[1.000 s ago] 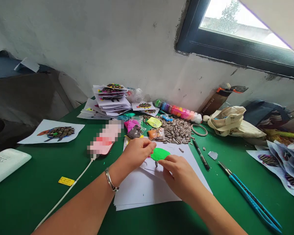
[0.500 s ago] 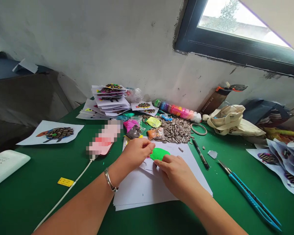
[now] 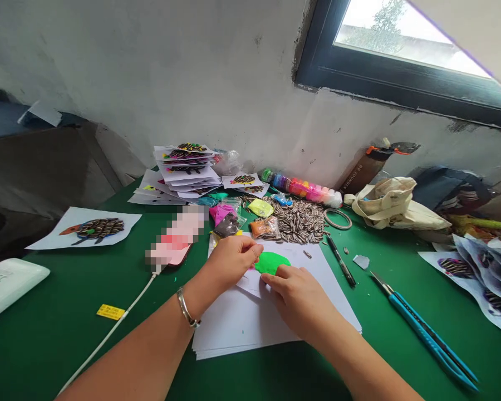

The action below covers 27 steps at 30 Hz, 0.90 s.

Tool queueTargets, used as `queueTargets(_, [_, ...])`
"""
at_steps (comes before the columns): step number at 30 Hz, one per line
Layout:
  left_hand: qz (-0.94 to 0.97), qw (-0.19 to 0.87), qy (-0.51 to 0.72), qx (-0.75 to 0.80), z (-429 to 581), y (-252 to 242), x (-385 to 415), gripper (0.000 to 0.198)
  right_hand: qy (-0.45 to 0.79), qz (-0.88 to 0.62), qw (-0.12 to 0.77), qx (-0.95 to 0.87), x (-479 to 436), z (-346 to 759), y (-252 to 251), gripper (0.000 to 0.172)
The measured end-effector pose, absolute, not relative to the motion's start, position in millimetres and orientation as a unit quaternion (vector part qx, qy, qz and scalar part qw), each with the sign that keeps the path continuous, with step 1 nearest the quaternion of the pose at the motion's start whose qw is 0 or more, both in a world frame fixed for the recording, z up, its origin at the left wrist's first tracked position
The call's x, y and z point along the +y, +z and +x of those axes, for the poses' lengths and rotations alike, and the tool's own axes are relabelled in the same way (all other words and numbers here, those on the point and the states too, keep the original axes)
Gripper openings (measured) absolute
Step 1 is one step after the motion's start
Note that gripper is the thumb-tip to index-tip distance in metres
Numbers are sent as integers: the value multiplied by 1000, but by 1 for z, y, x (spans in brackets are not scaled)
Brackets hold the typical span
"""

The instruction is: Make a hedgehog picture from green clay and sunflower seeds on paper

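Now, left hand: thumb and index of the left hand (image 3: 234, 257) pinched together at the clay's left end; can't tell whether anything is between them.
Right hand: right hand (image 3: 296, 292) curled, fingertips at the clay's near edge; can't tell if gripping or just pressing.
Green clay oval: bright green clay oval (image 3: 274, 262) flat on the small paper sheet (image 3: 250, 287), between the hands.
Pink bit: small pink spot (image 3: 251, 268) at its left end, mostly covered.
Under it: white paper stack (image 3: 242, 334) on the green tabletop (image 3: 242, 379).
Beyond: sunflower seeds (image 3: 300, 220), bagged orange clay (image 3: 264, 227).
Handling: clay probably light, soft, slightly tacky, easily dented; paper thin, likely to crease.
Hold: best by the sheet's bare margin; light fingertip pressure only on the clay's rim.
Hidden: clay's near edge behind right fingers; much of the sheet under both hands; sheet's faint lines unreadable.
Cut off/blurred: phone (image 3: 179, 245) pixelated, power bank (image 3: 12, 287) cropped at left.
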<state>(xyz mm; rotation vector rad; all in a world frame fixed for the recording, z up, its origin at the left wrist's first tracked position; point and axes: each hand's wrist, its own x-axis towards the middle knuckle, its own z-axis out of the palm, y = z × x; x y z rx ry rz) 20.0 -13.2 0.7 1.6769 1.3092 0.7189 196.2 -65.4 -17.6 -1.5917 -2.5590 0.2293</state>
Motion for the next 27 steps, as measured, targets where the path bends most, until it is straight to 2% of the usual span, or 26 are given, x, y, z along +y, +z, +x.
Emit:
queueTargets(6, [678,427,292,523,20,0,-13,35,100,-529,98,-837,-68,199,-11,30])
queueTargets(10, [681,425,283,525,21,-1,-13,35,89,-512,67,-851,-71,199,-10,25])
queueTargets(22, [683,428,267,528,20,-5,-11,34,121,-514,38,-848,-73,201,-4,29])
queueTargets(27, [679,433,263,531,20,-3,-10,33,136,-527,103,-833,-69,207,-3,36])
